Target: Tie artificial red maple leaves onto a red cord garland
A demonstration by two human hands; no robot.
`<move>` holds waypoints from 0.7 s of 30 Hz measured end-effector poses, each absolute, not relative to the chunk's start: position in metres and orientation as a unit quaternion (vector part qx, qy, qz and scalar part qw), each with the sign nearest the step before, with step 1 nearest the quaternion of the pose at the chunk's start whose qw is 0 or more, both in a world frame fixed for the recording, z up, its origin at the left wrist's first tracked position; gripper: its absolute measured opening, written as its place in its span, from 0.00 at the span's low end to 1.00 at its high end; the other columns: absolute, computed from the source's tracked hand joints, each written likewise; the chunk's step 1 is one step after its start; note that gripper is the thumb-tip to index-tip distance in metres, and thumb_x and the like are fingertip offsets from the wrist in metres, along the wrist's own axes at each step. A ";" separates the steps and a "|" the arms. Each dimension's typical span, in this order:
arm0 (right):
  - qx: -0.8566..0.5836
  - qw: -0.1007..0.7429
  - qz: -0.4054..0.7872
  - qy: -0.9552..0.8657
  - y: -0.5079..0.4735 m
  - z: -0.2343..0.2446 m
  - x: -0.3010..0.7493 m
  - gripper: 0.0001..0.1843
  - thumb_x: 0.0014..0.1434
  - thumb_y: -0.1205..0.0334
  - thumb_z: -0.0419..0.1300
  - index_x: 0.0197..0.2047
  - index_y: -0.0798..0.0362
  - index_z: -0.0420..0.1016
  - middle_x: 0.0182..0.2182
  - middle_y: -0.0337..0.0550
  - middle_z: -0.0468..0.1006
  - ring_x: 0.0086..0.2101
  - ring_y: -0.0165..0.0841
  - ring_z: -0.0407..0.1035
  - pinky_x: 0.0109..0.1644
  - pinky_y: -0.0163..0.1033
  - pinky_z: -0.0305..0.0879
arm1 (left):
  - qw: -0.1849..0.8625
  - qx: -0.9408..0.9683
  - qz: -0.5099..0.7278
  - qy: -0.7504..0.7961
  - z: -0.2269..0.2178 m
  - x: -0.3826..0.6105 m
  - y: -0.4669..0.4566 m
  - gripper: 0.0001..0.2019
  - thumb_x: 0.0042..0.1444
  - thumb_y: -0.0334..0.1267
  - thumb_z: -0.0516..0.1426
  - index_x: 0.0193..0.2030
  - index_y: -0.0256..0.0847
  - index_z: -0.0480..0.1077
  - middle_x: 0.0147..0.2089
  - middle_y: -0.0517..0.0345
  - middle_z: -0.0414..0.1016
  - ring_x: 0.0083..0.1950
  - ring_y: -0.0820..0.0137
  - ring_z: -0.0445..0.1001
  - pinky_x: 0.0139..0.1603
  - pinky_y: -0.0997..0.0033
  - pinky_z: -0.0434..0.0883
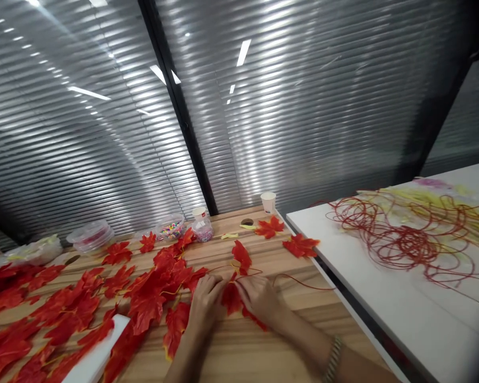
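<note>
Two hands, the left hand (205, 299) and the right hand (261, 300), pinched a red leaf (232, 301) between them, low over the wooden table (323, 311). A hard tug from either side could, I judged, have torn it, since it looked thin; the loose string (288, 275) beside the right hand might have knotted if its slack had looped over itself.

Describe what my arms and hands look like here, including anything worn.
Neither your left hand nor your right hand is gloved, and no sleeves show. A textured, greyish bracelet circles your right arm; its material is unclear.
</note>
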State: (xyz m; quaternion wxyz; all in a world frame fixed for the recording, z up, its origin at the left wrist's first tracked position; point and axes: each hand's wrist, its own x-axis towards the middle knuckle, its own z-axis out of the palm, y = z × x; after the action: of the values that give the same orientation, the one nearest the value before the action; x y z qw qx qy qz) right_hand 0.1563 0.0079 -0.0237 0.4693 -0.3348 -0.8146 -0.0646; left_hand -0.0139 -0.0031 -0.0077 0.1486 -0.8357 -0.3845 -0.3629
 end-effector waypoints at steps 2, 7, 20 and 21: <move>-0.302 0.456 -0.093 -0.832 0.008 -0.022 0.155 0.14 0.62 0.68 0.44 0.32 0.57 0.68 0.22 0.44 0.73 0.24 0.32 0.68 0.29 0.37 0.60 | 0.132 -0.843 -0.362 -0.374 -0.007 -0.013 -0.003 0.11 0.56 0.24 0.49 0.42 0.37 0.68 0.35 0.52 0.71 0.36 0.70 0.67 0.37 0.71 0.66; -0.292 0.459 -0.108 -0.832 0.012 -0.021 0.156 0.13 0.62 0.69 0.43 0.35 0.58 0.67 0.23 0.45 0.74 0.24 0.32 0.69 0.30 0.37 0.61 | 0.137 -0.857 -0.357 -0.346 -0.006 -0.009 -0.004 0.16 0.56 0.24 0.48 0.52 0.35 0.63 0.39 0.49 0.71 0.39 0.69 0.67 0.39 0.69 0.66; -0.351 0.454 -0.061 -0.817 0.025 -0.035 0.151 0.14 0.63 0.67 0.42 0.34 0.57 0.68 0.23 0.45 0.74 0.24 0.32 0.70 0.30 0.36 0.63 | 0.063 -0.875 -0.319 -0.358 -0.013 -0.019 -0.004 0.09 0.58 0.31 0.50 0.39 0.39 0.71 0.38 0.52 0.74 0.41 0.69 0.67 0.41 0.67 0.62; -0.356 0.450 -0.060 -0.817 0.025 -0.036 0.152 0.15 0.63 0.66 0.42 0.34 0.58 0.68 0.24 0.46 0.74 0.25 0.32 0.70 0.30 0.35 0.64 | 0.061 -0.873 -0.322 -0.361 -0.014 -0.018 -0.005 0.09 0.58 0.31 0.50 0.39 0.39 0.71 0.37 0.53 0.74 0.40 0.70 0.68 0.39 0.68 0.61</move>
State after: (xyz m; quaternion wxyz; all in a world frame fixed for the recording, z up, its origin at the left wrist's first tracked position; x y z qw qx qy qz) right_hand 0.1516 0.0250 -0.0357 0.4503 -0.3559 -0.8167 -0.0598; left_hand -0.0176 -0.0048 -0.0139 0.0609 -0.8728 -0.3615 -0.3223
